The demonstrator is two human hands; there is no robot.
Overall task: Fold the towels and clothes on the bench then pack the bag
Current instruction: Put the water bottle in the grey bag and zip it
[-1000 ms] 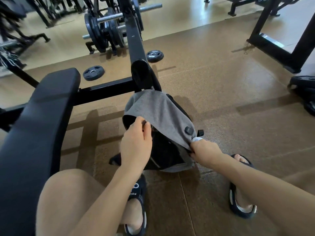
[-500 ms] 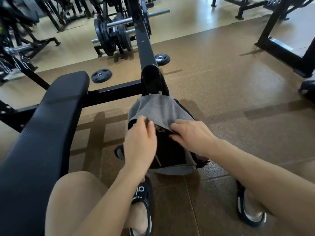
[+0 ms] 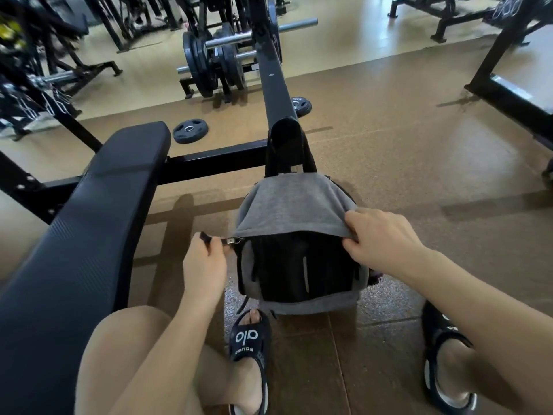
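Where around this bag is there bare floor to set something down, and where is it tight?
Bare floor lies right of the bag, out toward the black frame. Another free patch sits between the two sandals, in front of the bag. It is tight on the bag's left, where the left hand pinches the zipper pull beside the bench.

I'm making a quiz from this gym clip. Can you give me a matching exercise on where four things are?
1. left hand
2. right hand
3. bag
4. weight plate

A. flat on the floor beyond the bench
B. pinching the zipper pull
C. gripping the grey flap's edge
D. on the floor between the feet

Pairs: 1-B, 2-C, 3-D, 4-A
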